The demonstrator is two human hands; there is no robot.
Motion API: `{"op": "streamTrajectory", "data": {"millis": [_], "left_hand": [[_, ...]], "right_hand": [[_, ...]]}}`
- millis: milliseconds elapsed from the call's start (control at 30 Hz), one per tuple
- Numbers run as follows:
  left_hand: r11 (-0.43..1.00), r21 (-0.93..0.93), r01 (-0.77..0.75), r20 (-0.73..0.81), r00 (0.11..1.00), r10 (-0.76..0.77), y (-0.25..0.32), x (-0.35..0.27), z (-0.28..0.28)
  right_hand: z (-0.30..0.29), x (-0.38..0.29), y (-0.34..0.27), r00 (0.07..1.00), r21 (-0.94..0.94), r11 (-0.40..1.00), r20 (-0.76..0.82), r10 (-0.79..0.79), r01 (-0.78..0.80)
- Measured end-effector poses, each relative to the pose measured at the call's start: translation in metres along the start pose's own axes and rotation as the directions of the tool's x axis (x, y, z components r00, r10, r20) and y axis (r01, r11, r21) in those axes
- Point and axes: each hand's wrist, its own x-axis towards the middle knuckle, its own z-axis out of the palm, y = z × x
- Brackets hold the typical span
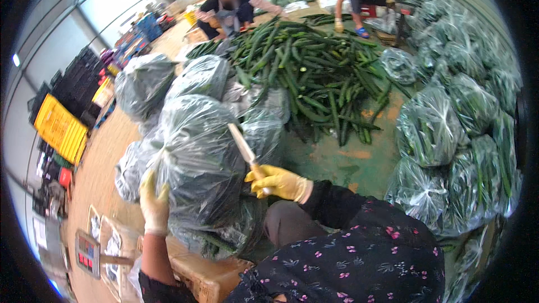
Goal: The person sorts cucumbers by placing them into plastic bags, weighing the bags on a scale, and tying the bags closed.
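A large clear plastic bag of dark green produce [202,147], gathered at its top, bulges in front of me. My left hand [154,206], in a pale yellow glove, is at the bag's near left side, below the gather. Its thumb and fingers are spread; whether they press on the film is unclear. In my right hand [280,183], also gloved in yellow, is a knife [241,143] with a light handle. The blade slants up and left, close to the bag's right side. Beyond lies a big heap of loose cucumbers [311,67].
Filled plastic bags [433,126] are stacked along the right. More bags [145,84] stand behind the large one. A scale display [87,254] and a tan plastic crate [206,273] are at lower left. Two people [229,10] crouch or sit beyond the heap. Yellow crates [61,128] are far left.
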Motion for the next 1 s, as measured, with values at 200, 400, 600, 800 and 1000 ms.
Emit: {"op": "streamTrajectory", "data": {"millis": [200, 400, 600, 800, 1000], "left_hand": [[0.966, 0.23, -0.12, 0.041, 0.993, 0.114, 0.026, 0.044, 0.009], [0.966, 0.255, 0.03, 0.086, 0.995, -0.054, -0.004, 0.068, 0.011], [0.947, 0.314, 0.06, 0.221, 0.966, -0.134, -0.002, 0.117, 0.039], [0.828, 0.517, 0.216, 0.34, 0.836, -0.43, 0.004, 0.157, 0.075], [0.855, 0.507, 0.109, 0.289, 0.913, -0.288, -0.025, 0.172, 0.069]], "right_hand": [[0.004, -0.012, -0.05, 0.983, -0.503, 0.864, -0.165, -0.081, -0.013], [0.015, 0.012, -0.079, 0.974, -0.658, 0.753, -0.183, -0.135, -0.02], [0.023, 0.047, -0.094, 0.96, -0.885, 0.461, -0.069, -0.272, 0.067], [0.024, 0.076, -0.117, 0.972, -0.928, 0.373, -0.079, -0.22, 0.009], [0.024, 0.109, -0.147, 0.989, -0.855, 0.5, -0.15, 0.006, -0.133]]}}
